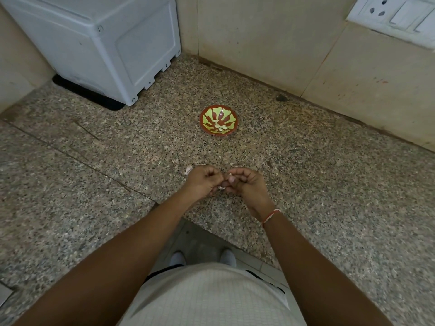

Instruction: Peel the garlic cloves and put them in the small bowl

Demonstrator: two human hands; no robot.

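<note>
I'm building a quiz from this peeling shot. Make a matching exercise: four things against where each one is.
Things:
1. small bowl
2. garlic clove
3. switch plate
4. white appliance

Places:
A. far left corner, on a black mat
B. on the wall, upper right
C. pinched between left hand and right hand
D. on the granite counter, beyond the hands

Pairs: 1-D, 2-C, 3-B, 4-A

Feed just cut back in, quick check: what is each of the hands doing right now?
Left hand: fingers curled, pinching the garlic clove.
Right hand: fingers curled, pinching the same clove, apparently working its skin.
</note>
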